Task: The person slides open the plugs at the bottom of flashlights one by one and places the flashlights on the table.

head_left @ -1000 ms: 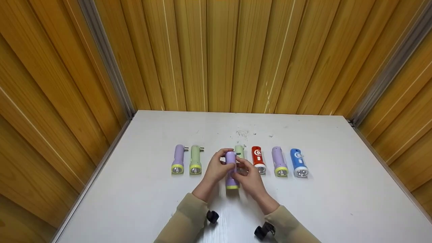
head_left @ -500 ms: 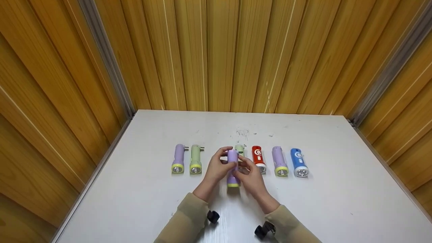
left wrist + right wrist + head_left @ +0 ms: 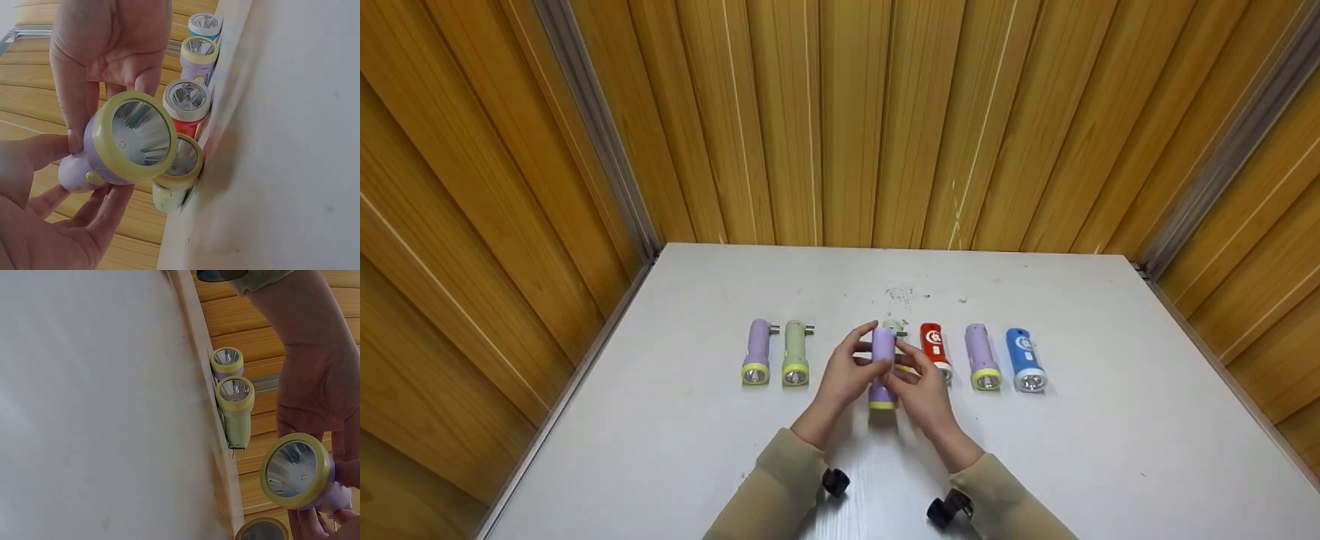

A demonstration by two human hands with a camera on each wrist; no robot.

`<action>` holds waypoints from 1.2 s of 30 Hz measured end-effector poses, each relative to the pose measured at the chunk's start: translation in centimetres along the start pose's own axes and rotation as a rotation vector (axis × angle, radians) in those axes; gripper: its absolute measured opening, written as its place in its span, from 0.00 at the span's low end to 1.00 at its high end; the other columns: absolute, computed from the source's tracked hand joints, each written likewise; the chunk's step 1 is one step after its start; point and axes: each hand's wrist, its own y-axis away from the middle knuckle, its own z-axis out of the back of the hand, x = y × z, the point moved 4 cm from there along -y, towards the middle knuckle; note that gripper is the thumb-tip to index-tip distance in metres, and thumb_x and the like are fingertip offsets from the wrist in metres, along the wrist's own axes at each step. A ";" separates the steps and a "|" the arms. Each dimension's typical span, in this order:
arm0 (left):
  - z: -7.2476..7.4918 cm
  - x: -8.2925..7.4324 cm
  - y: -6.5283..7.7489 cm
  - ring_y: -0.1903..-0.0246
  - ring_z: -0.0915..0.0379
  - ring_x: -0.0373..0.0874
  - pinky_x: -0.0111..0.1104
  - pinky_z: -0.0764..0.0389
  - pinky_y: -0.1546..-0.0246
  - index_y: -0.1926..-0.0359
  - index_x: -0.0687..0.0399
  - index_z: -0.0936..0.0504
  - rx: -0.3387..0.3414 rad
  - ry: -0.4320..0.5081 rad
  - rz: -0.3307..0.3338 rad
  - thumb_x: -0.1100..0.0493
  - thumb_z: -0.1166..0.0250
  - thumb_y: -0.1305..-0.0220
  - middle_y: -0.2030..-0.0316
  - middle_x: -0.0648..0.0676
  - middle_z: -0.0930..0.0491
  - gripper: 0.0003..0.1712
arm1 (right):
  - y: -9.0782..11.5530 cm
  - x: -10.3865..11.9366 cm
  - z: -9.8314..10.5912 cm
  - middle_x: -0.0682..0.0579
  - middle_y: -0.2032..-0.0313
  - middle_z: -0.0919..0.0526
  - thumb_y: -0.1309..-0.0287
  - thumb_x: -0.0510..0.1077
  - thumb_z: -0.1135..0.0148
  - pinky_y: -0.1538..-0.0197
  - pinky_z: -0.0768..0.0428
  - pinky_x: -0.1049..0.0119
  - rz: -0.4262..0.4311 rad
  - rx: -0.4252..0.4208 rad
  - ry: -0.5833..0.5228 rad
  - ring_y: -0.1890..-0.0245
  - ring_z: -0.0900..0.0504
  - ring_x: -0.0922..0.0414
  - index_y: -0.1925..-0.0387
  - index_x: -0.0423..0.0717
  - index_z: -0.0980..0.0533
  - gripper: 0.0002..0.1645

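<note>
Both hands hold a purple flashlight [image 3: 883, 345] above the table, its yellow-rimmed lens end toward the body and tipped down. My left hand [image 3: 846, 376] grips it from the left, thumb on top of the barrel. From the other side my right hand [image 3: 924, 395] pinches the barrel with thumb and fingers. The left wrist view shows its clear lens [image 3: 143, 135] and a small yellow switch [image 3: 94, 178] on the side. Just behind it lies a light green flashlight [image 3: 894, 325], mostly hidden by the hands.
Left of the hands lie a purple flashlight [image 3: 759, 349] and a green flashlight [image 3: 794, 349], metal prongs sticking out sideways. To the right are a red flashlight [image 3: 934, 341], another purple flashlight [image 3: 979, 349] and a blue flashlight [image 3: 1021, 349]. Wood-patterned panels [image 3: 847, 127] enclose the white table [image 3: 1110, 420].
Both hands have carried the held purple flashlight slightly to the right and away from the body, covering more of the green one behind. The other flashlights have stayed put.
</note>
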 end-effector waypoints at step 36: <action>1.2 0.1 -0.5 0.58 0.15 0.49 0.34 0.12 0.67 0.28 0.52 0.26 -0.026 0.120 0.058 0.65 0.28 0.42 0.46 0.68 0.18 0.39 | 0.2 0.3 0.0 0.33 0.39 0.20 0.37 0.33 0.33 0.40 0.16 0.56 0.004 0.050 -0.043 0.42 0.16 0.38 0.30 0.37 0.30 0.34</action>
